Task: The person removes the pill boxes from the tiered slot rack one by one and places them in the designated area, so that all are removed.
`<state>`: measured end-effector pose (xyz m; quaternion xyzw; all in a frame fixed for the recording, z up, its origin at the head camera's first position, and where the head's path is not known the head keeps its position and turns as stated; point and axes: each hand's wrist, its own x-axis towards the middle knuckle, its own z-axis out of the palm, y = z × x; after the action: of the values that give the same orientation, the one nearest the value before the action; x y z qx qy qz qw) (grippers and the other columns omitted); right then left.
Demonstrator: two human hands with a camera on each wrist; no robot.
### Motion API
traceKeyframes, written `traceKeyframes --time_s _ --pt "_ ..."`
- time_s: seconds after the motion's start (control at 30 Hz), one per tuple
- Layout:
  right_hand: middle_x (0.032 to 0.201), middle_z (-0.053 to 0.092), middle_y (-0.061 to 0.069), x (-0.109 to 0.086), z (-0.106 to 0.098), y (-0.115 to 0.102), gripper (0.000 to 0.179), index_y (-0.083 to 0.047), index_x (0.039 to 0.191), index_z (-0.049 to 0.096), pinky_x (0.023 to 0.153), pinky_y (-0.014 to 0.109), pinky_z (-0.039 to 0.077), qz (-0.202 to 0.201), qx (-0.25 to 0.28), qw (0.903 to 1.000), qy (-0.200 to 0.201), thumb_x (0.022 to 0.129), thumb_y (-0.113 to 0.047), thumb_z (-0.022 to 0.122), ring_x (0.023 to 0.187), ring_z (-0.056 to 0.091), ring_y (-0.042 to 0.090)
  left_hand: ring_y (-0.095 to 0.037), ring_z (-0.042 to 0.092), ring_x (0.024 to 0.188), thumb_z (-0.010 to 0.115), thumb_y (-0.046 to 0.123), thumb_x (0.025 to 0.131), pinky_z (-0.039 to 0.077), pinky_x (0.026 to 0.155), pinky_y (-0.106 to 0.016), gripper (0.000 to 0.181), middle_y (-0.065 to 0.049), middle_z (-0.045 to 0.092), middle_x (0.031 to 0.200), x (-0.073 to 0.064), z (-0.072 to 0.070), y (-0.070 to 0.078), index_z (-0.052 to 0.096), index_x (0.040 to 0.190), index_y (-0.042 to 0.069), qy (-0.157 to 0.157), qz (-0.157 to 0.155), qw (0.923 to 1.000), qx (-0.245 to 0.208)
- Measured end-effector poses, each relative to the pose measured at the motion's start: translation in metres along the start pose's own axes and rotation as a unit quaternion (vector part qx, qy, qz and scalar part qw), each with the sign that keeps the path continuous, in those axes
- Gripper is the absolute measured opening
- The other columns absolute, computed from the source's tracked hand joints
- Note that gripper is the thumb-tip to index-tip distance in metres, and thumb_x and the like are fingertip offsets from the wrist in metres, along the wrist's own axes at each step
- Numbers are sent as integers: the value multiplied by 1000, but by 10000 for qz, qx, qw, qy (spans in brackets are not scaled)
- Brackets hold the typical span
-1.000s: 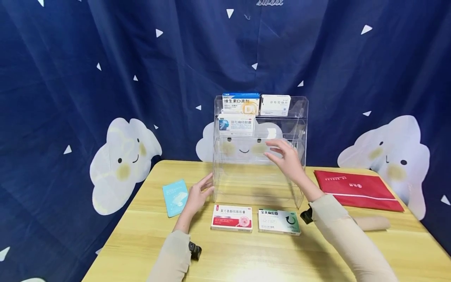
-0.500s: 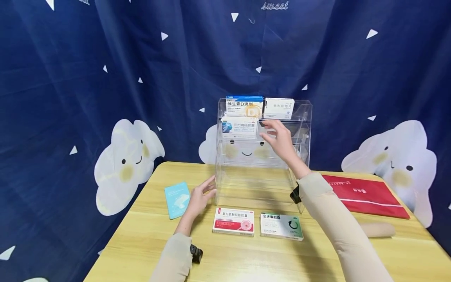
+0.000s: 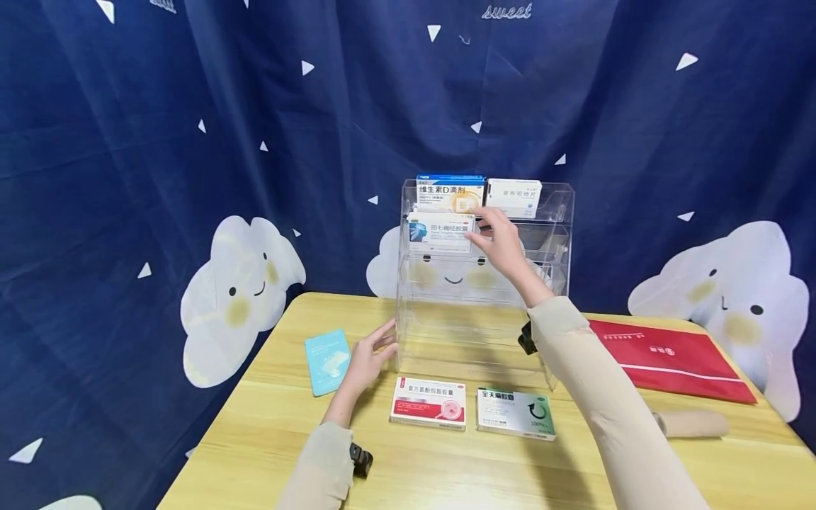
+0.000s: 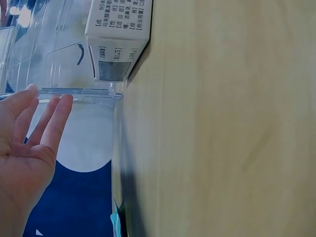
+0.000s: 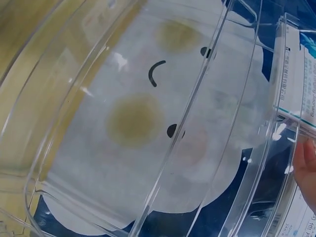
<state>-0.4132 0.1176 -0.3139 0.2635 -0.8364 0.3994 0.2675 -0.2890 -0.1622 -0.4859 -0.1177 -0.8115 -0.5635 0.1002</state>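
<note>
A clear acrylic tiered rack [image 3: 472,312] stands on the table. My left hand [image 3: 366,361] is at its lower left side, fingers extended, fingertips right at the edge in the left wrist view. High on the rack, my right hand [image 3: 503,244] pinches the right end of a white-and-blue medicine box [image 3: 441,234], thumb over its front and fingers by its top corner. Only part of that hand shows in the right wrist view. Behind stand a blue-topped vitamin D box [image 3: 449,191] and a small white box [image 3: 515,197] in the top tier.
Flat before the rack lie a red-and-white medicine box [image 3: 428,404] and a green-and-white one [image 3: 516,413]. A light-blue packet [image 3: 327,361] lies left, a red folded bag [image 3: 676,361] right. A beige cylindrical object [image 3: 695,423] lies near the right forearm. A dark blue curtain [image 3: 344,92] hangs behind.
My right hand has risen and moved left from before the rack's middle to the white-and-blue medicine box's right end. The left hand stays at the rack's side. The head view has shifted slightly.
</note>
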Motion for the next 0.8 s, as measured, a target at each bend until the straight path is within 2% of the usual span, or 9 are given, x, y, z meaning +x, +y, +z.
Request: traceKeyframes --time_s 0.27,0.57,0.8 --pt "123 57 21 3 6 0 32 -1 119 62 92 47 60 -260 -207 9994 19 89 -6 71 106 60 35 -33 62 122 65 8 92 58 97 -31 54 -11 51 147 1 0 -2 50 144 18 -27 -114 9999 -25" --pt "122 56 20 7 12 -2 29 -1 115 62 89 42 62 29 26 9998 202 87 0 70 104 62 33 -33 63 121 65 7 92 58 96 -33 54 -13 51 146 2 0 -1 50 144 16 0 7 10000 12" --pt "116 56 20 7 13 -4 26 0 110 64 86 42 63 -17 189 9992 354 85 3 71 100 62 32 -36 62 121 65 6 92 57 96 -37 54 -14 52 145 1 2 -1 50 143 12 47 22 10000 -28"
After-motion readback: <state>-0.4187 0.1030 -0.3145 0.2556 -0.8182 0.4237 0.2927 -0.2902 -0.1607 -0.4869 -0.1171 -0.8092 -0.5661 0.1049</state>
